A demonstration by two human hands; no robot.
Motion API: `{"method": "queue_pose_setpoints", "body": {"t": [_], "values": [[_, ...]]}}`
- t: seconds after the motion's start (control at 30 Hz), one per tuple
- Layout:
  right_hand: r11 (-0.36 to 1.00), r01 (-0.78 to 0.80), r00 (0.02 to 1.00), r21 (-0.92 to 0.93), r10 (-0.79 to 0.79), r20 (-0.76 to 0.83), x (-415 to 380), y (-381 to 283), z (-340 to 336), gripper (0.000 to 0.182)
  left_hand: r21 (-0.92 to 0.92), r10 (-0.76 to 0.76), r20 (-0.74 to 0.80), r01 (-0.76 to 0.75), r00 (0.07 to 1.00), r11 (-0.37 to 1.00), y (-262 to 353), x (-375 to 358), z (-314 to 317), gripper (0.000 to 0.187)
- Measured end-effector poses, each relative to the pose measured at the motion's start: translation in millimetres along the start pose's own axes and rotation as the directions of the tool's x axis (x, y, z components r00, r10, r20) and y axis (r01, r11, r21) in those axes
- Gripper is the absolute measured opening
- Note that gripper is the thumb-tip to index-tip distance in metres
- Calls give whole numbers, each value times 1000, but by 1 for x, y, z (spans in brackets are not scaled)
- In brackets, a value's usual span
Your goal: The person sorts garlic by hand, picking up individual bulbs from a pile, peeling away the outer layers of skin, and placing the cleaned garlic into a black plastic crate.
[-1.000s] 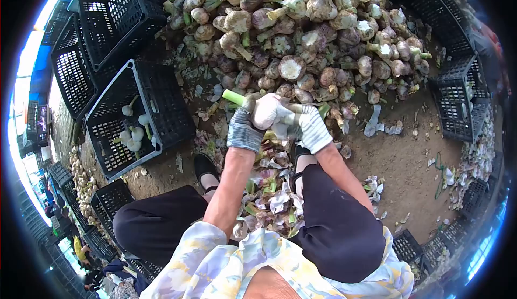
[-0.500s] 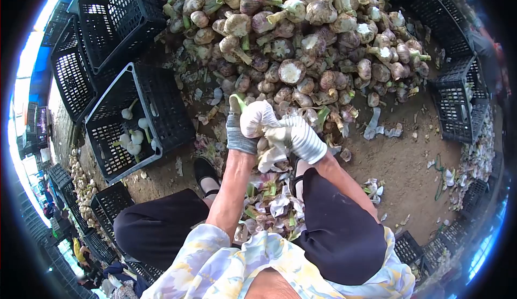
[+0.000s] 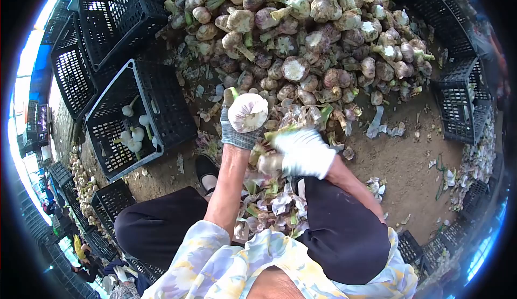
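Observation:
My left hand [image 3: 238,132], in a grey glove, holds a peeled garlic bulb [image 3: 248,113] with its root side facing up and a short green stem at its upper left. To its right, my right hand [image 3: 304,151], in a white striped glove, is smeared by motion and apart from the bulb; its fingers cannot be made out clearly. Loose skins and stems [image 3: 277,202] lie on the ground between my feet. Just beyond my hands rises a large heap of unpeeled garlic [image 3: 323,46].
A black crate [image 3: 167,110] with several white bulbs [image 3: 134,137] stands at the left. More black crates [image 3: 113,19] are stacked behind it. Another crate [image 3: 458,105] stands at the right. People [image 3: 81,250] are at the far lower left.
My right hand has come away from the bulb, moving slightly right and down. The bulb in my left hand has turned, so its root side now shows.

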State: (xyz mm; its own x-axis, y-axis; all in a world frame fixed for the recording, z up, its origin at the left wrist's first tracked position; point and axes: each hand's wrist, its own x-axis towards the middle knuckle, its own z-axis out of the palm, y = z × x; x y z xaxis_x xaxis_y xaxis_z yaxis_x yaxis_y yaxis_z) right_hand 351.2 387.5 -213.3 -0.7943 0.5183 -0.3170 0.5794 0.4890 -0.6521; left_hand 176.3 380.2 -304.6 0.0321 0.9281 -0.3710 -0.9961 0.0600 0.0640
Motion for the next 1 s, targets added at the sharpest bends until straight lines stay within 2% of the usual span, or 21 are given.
{"method": "queue_pose_setpoints", "body": {"t": [0.1,0.13,0.2,0.23,0.27,0.3,0.4,0.43,0.47,0.5,0.57,0.63,0.67,0.7,0.73,0.77,0.83,0.9,0.93,0.97,1.0], "values": [[948,-86,691,-307,-165,-704,13,14,-10,26,94,-155,-60,161,986,982,7,8,-51,44],[926,-128,883,-355,-57,-467,20,14,-8,18,142,-253,-94,264,963,954,2,12,-61,44],[907,174,907,-385,-299,-296,13,1,2,9,163,-108,-356,175,928,971,-3,-3,-5,41],[908,367,929,-200,-368,32,10,-15,16,11,185,-10,-396,91,918,978,9,2,-15,41],[809,502,795,307,-571,205,6,-9,67,17,197,75,-389,4,918,980,18,-2,0,40],[579,446,795,683,-607,-5,0,-5,81,26,207,165,-381,-90,910,974,29,-10,24,39],[897,140,987,419,-162,17,1,8,8,46,194,487,48,-486,872,852,145,-33,16,46],[987,-76,988,140,94,-122,8,20,-11,46,388,633,158,-637,758,666,180,-51,35,41],[982,-176,875,-64,126,-467,8,53,-18,45,772,961,55,-621,272,132,169,-62,81,32],[906,-398,795,-146,261,-548,3,60,-38,49,929,945,325,-193,17,-316,186,-74,84,28],[739,-597,755,-311,387,-529,17,124,-22,65,955,958,249,-127,-139,-267,154,-69,113,31],[689,-568,773,-449,261,-578,28,164,-8,40,800,819,565,-314,102,-512,106,-53,115,24],[725,-601,757,-337,380,-531,27,154,-25,40,877,831,476,-221,287,-426,85,-40,91,18],[743,-632,739,-221,492,-460,24,139,-40,40,925,718,328,-362,614,-113,50,-31,96,17],[810,-579,667,-93,405,-625,13,131,-36,41,867,401,-138,-85,906,491,26,-19,79,18],[895,-425,669,136,412,-618,3,127,-37,41,654,150,-229,38,962,756,2,-8,44,23],[902,-177,523,393,425,-739,-10,102,-16,31,350,-170,-328,286,929,892,-55,-12,36,41],[609,83,631,789,580,-515,-10,84,1,20,140,-263,-196,292,945,946,-88,-8,28,43],[621,78,624,780,580,-524,-3,70,12,15,-20,-265,-198,267,944,964,-89,4,4,42],[888,-35,547,459,401,-735,8,76,29,16,-177,-268,-195,235,943,956,-91,19,-24,41],[893,-12,595,449,367,-715,15,76,34,17,-94,-173,-277,153,945,984,-85,22,-21,37]]}}
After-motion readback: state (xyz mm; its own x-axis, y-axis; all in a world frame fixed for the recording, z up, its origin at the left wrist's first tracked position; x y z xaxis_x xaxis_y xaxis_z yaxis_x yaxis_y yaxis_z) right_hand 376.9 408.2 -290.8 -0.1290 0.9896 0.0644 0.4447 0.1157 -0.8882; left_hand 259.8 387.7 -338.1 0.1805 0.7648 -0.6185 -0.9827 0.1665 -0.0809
